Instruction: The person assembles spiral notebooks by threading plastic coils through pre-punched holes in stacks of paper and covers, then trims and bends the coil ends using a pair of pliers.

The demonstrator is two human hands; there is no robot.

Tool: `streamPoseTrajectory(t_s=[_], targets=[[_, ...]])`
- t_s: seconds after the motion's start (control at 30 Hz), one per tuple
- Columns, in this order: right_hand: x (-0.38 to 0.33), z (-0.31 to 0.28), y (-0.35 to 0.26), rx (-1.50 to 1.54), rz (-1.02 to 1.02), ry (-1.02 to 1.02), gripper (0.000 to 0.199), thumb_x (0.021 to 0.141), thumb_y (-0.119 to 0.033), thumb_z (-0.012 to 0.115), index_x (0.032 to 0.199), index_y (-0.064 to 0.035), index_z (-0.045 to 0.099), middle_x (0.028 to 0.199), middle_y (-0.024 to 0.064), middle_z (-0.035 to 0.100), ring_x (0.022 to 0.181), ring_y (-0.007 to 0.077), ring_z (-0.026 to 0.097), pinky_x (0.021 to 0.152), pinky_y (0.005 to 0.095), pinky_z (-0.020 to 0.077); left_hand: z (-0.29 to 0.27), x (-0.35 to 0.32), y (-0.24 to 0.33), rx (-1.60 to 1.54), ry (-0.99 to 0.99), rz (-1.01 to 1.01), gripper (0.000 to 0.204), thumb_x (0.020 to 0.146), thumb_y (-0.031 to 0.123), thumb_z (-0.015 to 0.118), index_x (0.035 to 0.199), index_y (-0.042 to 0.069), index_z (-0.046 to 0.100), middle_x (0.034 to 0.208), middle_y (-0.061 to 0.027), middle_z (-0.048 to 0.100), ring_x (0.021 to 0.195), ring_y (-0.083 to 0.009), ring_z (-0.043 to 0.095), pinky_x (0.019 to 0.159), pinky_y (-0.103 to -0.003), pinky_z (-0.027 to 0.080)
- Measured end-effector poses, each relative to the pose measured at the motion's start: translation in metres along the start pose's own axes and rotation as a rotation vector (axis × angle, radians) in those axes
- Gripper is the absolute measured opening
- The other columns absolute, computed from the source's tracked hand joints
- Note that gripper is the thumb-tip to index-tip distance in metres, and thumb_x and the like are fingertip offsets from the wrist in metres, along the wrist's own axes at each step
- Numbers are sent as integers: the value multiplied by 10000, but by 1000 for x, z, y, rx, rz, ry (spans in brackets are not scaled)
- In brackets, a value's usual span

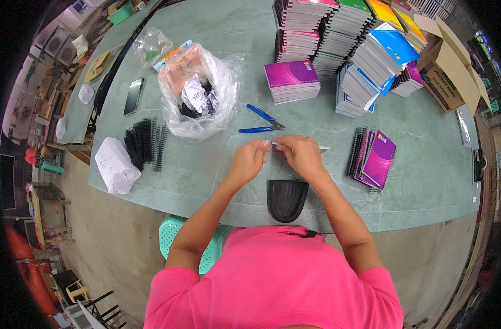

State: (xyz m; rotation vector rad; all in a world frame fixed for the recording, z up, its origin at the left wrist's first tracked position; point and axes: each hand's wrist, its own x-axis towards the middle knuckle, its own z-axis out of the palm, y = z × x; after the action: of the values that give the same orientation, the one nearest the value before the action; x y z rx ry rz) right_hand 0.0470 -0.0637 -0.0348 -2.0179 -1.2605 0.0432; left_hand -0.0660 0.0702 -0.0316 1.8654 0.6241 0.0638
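In front of me, my right hand [298, 152] grips a thin notebook [324, 149], mostly hidden behind the fingers; only a pale edge and a bit of dark cover show. Just left of it, my left hand [251, 159] is closed in a pinch close to the notebook's left end. What its fingertips hold is too small to make out. Beyond both hands lie blue-handled cutters [260, 119], their jaws pointing right. A black, round-ended tray [287, 200] rests below my wrists near the table edge. To the right, several purple spiral notebooks [377, 159] lie in a small overlapping pile.
Black plastic coils [143, 143] lie left, beside a white paper-wrapped bundle [116, 164]. A plastic-lined bin [198, 93] holds scraps; a phone [133, 97] lies beyond. Unbound purple pads [292, 82] and tall notebook stacks [343, 33] stand far right, near an open cardboard box [448, 77].
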Motion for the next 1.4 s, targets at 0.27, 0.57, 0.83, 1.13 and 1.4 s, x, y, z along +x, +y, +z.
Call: streamPoseTrajectory(t_s=[0.27, 0.57, 0.83, 1.13, 1.4], targets=[[-1, 1, -2, -109, 12, 12, 231, 754, -145, 613, 981, -106, 627, 875, 95, 658, 789, 282, 621, 680, 414, 434, -28, 16, -14, 297, 81, 397, 283, 812, 205, 641, 1020, 16, 604, 850, -107, 626, 756, -172, 584, 662, -307, 450], [1, 7, -5, -30, 10, 74, 222, 749, -215, 669, 896, -111, 540, 846, 58, 609, 828, 262, 590, 688, 385, 403, -50, 12, -1, 249, -148, 125, 223, 813, 193, 638, 944, 12, 632, 716, -77, 587, 636, -154, 518, 618, -309, 440], [2, 4, -15, 111, 30, 87, 261, 743, -125, 650, 968, -55, 538, 867, 145, 551, 874, 350, 552, 729, 441, 444, -50, 7, -6, 268, -75, 261, 173, 829, 175, 612, 883, 12, 633, 636, -115, 595, 617, -229, 586, 625, -338, 461], [10, -5, 8, 238, -27, -171, 196, 747, -12, 584, 939, -38, 551, 945, 154, 556, 887, 337, 558, 722, 440, 443, -34, 5, 21, 740, 206, 657, 277, 788, 210, 656, 1014, 59, 603, 894, -128, 598, 891, -307, 556, 758, -385, 445], [2, -42, 25, -47, 261, -117, 168, 743, -96, 643, 907, -60, 640, 834, 144, 631, 816, 318, 616, 725, 346, 486, 37, -46, -16, 379, -233, 410, 301, 704, 195, 724, 920, 35, 588, 888, -142, 580, 859, -296, 565, 759, -375, 444]])
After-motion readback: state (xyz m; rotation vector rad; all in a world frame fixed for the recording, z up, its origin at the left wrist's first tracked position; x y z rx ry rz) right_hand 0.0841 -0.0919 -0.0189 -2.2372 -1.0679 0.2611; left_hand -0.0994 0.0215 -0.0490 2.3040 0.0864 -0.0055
